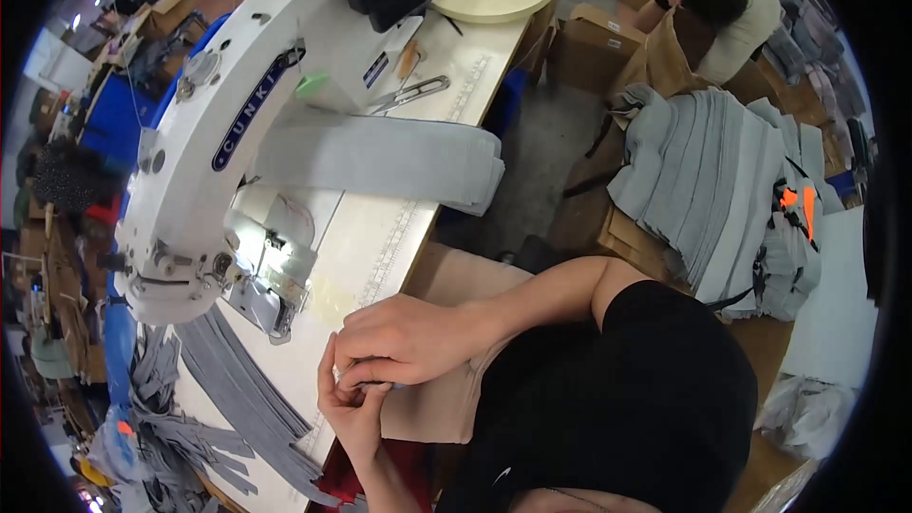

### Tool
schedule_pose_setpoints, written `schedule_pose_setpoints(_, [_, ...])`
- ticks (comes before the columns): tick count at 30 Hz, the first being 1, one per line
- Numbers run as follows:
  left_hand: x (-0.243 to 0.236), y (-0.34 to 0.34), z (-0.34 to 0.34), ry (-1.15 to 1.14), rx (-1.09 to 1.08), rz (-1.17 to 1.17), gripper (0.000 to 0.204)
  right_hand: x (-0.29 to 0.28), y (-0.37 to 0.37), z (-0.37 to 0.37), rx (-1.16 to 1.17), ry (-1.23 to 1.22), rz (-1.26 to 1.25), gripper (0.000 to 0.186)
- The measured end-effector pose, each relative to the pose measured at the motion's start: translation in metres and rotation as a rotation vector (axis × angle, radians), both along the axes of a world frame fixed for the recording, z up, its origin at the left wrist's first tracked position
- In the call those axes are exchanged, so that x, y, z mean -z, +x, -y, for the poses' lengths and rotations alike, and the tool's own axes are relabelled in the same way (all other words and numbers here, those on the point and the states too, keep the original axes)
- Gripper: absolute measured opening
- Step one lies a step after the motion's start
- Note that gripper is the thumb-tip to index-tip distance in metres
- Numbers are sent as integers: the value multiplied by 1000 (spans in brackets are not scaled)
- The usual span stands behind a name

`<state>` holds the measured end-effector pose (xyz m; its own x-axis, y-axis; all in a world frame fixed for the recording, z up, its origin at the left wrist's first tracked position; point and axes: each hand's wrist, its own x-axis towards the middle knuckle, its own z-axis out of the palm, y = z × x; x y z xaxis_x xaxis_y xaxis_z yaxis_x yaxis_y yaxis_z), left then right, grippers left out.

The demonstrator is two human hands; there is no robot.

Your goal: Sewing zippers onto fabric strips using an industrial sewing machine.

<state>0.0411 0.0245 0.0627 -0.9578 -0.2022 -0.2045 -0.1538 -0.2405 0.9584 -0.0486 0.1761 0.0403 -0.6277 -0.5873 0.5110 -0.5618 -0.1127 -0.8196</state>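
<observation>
Over the front edge of the white sewing table (378,245), my two hands meet with the fingers bent together. My right hand (408,334), reaching in from the right, lies over the fingers of my left hand (350,423), which comes up from the lower edge. Both look pinched closed; a bit of something bluish-grey shows between them, too covered to name. Just beyond them is the needle area (271,309) of a white sewing machine (180,161). Beige cloth (427,413) lies under my hands and right forearm.
Grey fabric pieces (380,160) lie stacked under the machine arm, with metal thread snips (418,91) behind. Long grey strips (249,389) hang at lower left. A large grey fabric pile (712,176) stands at right. Farther back, another person (731,0) bends over a cardboard box (594,47).
</observation>
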Motion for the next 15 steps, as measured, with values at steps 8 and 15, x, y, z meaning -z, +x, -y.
schedule_pose_setpoints(8, [45, 6, 22, -296, 8, 90, 10, -27, -16, -10, 115, 52, -273, 29])
schedule_pose_setpoints(15, [53, 0, 12, -78, -89, 0, 9, -23, -22, -3, 210, 230, -230, 21])
